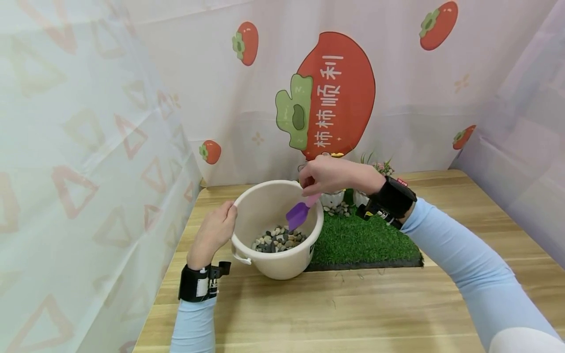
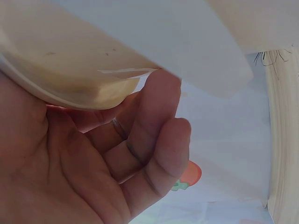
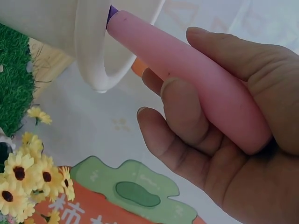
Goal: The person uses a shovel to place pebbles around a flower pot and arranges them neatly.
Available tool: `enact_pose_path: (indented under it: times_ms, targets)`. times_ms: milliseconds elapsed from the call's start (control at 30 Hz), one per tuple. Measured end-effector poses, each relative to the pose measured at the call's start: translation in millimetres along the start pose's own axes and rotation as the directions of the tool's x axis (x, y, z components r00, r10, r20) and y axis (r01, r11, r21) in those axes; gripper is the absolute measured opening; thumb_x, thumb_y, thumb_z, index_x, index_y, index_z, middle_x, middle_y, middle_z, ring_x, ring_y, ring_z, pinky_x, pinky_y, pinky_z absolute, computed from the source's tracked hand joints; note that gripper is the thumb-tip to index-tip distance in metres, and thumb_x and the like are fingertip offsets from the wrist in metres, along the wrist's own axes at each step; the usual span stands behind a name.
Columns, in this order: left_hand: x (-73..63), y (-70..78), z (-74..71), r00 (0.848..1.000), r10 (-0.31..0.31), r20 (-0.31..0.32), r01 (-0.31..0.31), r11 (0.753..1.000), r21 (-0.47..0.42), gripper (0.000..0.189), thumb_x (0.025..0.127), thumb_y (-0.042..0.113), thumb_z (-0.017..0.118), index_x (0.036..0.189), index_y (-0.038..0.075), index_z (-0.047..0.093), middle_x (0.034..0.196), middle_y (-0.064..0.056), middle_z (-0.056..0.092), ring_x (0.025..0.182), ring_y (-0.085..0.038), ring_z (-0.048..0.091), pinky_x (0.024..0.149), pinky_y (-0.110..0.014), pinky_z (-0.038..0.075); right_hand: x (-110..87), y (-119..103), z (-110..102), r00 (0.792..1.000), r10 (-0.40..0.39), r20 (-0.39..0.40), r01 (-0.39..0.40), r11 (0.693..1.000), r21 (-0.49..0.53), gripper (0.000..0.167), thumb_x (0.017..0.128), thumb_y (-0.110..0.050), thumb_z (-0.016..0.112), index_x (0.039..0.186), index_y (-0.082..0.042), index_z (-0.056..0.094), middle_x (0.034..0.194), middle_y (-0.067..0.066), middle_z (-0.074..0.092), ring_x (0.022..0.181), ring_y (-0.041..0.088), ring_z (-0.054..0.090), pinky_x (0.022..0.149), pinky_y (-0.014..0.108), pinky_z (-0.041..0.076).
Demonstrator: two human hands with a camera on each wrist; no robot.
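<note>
A cream plastic bucket [image 1: 282, 267] stands on the table with a layer of pebbles [image 1: 279, 239] at its bottom. My left hand [image 1: 216, 226] grips the bucket's rim on its left side; in the left wrist view the fingers [image 2: 159, 100] curl round the rim. With my right hand [image 1: 324, 175] I hold a small toy shovel by its pink handle [image 3: 196, 79], the fingers wrapped round it. The shovel's purple blade [image 1: 297, 215] points down inside the bucket, above the pebbles on the right. Whether it touches them I cannot tell.
Right of the bucket lies a mat of artificial grass [image 1: 366, 242]. On its back part stand white pots [image 1: 332, 199] with yellow flowers [image 3: 18, 173], and loose pebbles [image 1: 339, 210] lie by them. A printed cloth [image 1: 260, 113] hangs behind the wooden table [image 1: 335, 314].
</note>
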State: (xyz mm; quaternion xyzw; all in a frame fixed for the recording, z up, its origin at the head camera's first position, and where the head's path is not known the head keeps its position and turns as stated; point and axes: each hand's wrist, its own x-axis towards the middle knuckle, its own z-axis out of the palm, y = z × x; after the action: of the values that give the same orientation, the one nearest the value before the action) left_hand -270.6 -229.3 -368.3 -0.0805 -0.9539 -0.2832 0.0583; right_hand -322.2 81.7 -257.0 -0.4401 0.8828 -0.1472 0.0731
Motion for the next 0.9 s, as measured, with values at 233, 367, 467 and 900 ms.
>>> enact_pose_path:
  times_ms: [233, 367, 467, 900]
  targets:
    - [-1.3, 0.8, -0.2, 1.000, 0.005, -0.005, -0.005, 1.000, 0.002, 0.043, 0.106, 0.029, 0.030, 0.129, 0.006, 0.057, 0.112, -0.017, 0.068, 0.096, -0.031, 0.067, 0.078, -0.045, 0.053, 7.1, -6, 6, 0.999, -0.031, 0.020, 0.032, 0.998, -0.052, 0.010, 0.090, -0.021, 0.071, 0.083, -0.015, 0.069, 0.077, 0.000, 0.060, 0.061, 0.008, 0.051, 0.059, 0.024, 0.042]
    - [-1.5, 1.5, -0.5, 1.000, -0.003, 0.000, 0.003, 1.000, -0.001, 0.044, 0.106, 0.030, 0.029, 0.131, 0.006, 0.056, 0.115, -0.018, 0.068, 0.099, -0.032, 0.067, 0.081, -0.047, 0.053, 10.6, -6, 9, 0.999, -0.038, 0.037, 0.041, 0.996, -0.078, 0.011, 0.090, -0.021, 0.071, 0.081, -0.015, 0.068, 0.076, -0.001, 0.061, 0.062, 0.009, 0.051, 0.060, 0.024, 0.042]
    - [-1.1, 1.7, -0.6, 1.000, -0.004, -0.001, 0.004, 1.000, -0.005, 0.044, 0.106, 0.031, 0.029, 0.131, 0.006, 0.056, 0.116, -0.018, 0.067, 0.100, -0.032, 0.067, 0.082, -0.047, 0.053, 13.0, -7, 11, 0.998, -0.033, 0.056, 0.038, 0.995, -0.088, 0.013, 0.091, -0.021, 0.070, 0.079, -0.016, 0.066, 0.075, -0.002, 0.062, 0.063, 0.009, 0.052, 0.061, 0.023, 0.042]
    - [-1.1, 0.5, -0.7, 1.000, -0.011, 0.006, 0.011, 1.000, -0.007, 0.044, 0.106, 0.031, 0.028, 0.132, 0.007, 0.055, 0.117, -0.017, 0.067, 0.100, -0.032, 0.067, 0.081, -0.046, 0.053, 27.7, -18, 20, 0.992, -0.010, 0.128, 0.025, 0.993, -0.112, 0.013, 0.092, -0.023, 0.069, 0.080, -0.018, 0.067, 0.076, -0.003, 0.065, 0.066, 0.009, 0.056, 0.060, 0.023, 0.043]
